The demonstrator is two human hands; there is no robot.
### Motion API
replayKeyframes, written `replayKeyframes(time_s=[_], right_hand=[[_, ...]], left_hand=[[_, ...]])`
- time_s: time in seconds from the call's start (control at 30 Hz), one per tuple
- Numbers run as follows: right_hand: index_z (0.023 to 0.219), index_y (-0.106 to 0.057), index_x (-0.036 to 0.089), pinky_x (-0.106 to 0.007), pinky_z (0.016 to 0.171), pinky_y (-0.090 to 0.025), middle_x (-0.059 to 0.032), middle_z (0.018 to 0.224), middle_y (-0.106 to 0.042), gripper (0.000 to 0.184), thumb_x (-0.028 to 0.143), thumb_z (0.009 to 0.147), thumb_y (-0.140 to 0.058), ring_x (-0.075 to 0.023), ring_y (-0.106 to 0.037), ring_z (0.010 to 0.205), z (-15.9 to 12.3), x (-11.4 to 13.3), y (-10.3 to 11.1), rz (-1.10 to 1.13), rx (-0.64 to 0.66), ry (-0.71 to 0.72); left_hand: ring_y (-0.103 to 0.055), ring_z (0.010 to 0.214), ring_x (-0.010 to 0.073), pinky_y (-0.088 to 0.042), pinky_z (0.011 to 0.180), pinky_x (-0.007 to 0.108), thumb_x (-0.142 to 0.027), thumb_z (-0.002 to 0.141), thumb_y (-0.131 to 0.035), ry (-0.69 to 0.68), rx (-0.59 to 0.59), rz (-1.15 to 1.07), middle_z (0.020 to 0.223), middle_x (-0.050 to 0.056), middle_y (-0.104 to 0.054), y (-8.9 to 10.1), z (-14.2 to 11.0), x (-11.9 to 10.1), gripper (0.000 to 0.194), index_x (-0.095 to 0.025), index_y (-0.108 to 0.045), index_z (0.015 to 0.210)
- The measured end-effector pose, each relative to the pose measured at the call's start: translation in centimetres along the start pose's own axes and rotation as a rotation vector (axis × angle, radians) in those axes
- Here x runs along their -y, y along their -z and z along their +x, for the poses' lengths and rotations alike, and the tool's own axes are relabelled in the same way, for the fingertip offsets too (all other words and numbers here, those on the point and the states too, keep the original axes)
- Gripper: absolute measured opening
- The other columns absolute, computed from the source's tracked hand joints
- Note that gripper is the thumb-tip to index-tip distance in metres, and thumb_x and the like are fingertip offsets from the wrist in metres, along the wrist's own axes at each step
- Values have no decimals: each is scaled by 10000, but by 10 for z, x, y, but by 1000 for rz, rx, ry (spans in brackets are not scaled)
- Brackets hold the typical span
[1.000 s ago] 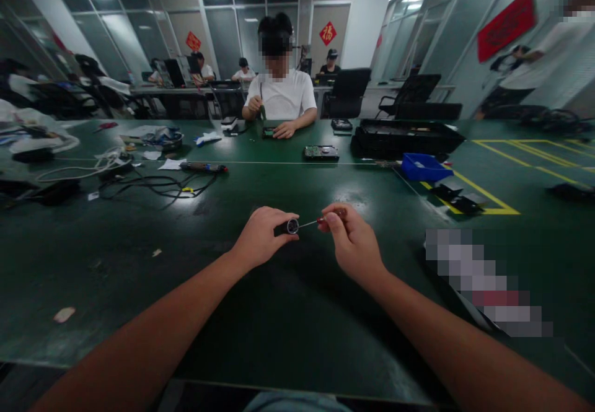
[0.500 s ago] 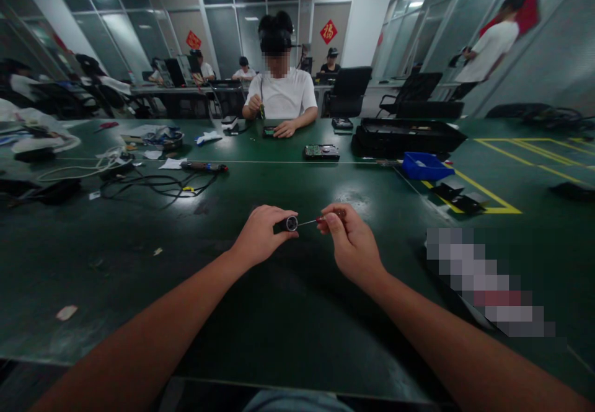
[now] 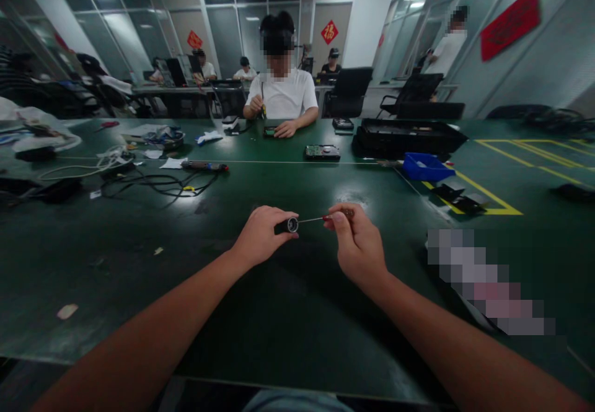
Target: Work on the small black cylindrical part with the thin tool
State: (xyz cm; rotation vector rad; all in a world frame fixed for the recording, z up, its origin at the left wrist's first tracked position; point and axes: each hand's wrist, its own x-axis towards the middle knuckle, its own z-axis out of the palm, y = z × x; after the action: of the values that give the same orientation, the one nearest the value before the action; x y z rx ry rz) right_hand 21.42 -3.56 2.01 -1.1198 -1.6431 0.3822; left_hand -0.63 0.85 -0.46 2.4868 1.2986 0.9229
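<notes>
My left hand [image 3: 259,236] grips a short black cylinder [image 3: 292,224] between thumb and fingers. Its round end, with a silver rim, faces me; the rest is hidden in the palm. My right hand [image 3: 359,238] is closed on a thin screwdriver [image 3: 312,220] with a red part by the fingers; most of its handle is covered. The slim metal shaft points left, its tip at the right edge of the cylinder's rim. Whether the tip touches the rim, I cannot tell. Both hands are held above the green table [image 3: 297,319].
Beyond my hands lie a hard drive [image 3: 322,152], a blue bin [image 3: 426,167], a black tray [image 3: 409,136] and small black parts [image 3: 458,199]. Black cables [image 3: 158,183] spread at left. A blurred-out pale object [image 3: 483,282] lies right. A person [image 3: 281,93] works opposite.
My right hand has moved slightly right with the screwdriver, showing a little more shaft. My left hand and the cylinder stay nearly in place. A standing person at the back right has moved left.
</notes>
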Motion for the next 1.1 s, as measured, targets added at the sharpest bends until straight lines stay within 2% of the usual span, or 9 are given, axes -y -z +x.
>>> replayKeyframes(time_s=[0.17, 0.3, 0.5, 0.67, 0.9, 1.1], right_hand=[[1094, -566, 238, -321, 729, -517, -26, 876, -727, 149, 313, 1036, -451, -185, -727, 806, -2, 5, 1, 6, 56, 62], [1077, -561, 230, -322, 729, -507, -29, 858, -723, 142, 305, 1033, -449, -189, -723, 801, -1, 4, 1, -33, 47, 55], [1079, -564, 225, -333, 745, -507, -44, 882, -730, 150, 305, 1028, -448, -202, -723, 820, 2, 3, -1, -50, 147, 14], [1061, -566, 230, -343, 752, -504, -41, 868, -729, 160, 326, 1032, -441, -204, -719, 813, 2, 3, -1, -53, 130, -25], [1056, -563, 230, -326, 710, -486, -35, 847, -713, 165, 324, 1034, -429, -189, -689, 757, 0, 8, 4, -97, 27, 46], [1052, -571, 227, -328, 704, -483, -48, 878, -723, 166, 316, 1028, -433, -196, -691, 775, 1, 8, 5, -109, 91, 78]], left_hand=[[-656, 1058, 241, -453, 950, 432, -333, 831, -803, 3, 25, -2, 1134, 14, -756, 0, 0, -1, 392, -284, -701, 1206], [-658, 1060, 243, -453, 952, 430, -340, 841, -794, 5, 14, -3, 1144, 21, -755, 1, 0, -2, 380, -276, -702, 1204], [-656, 1073, 243, -457, 956, 437, -332, 858, -778, -31, 11, -10, 1149, 27, -750, 2, 0, -4, 378, -279, -692, 1222], [-654, 1087, 245, -447, 969, 446, -329, 853, -785, -38, 18, 5, 1158, 31, -748, 2, 0, -3, 390, -285, -690, 1229], [-650, 1088, 247, -444, 984, 450, -330, 840, -794, -15, 45, 5, 1143, 31, -749, 1, 0, -2, 403, -286, -696, 1229], [-655, 1074, 244, -447, 965, 441, -324, 841, -793, -18, 51, 16, 1140, 27, -752, 0, 0, -1, 399, -279, -699, 1227]])
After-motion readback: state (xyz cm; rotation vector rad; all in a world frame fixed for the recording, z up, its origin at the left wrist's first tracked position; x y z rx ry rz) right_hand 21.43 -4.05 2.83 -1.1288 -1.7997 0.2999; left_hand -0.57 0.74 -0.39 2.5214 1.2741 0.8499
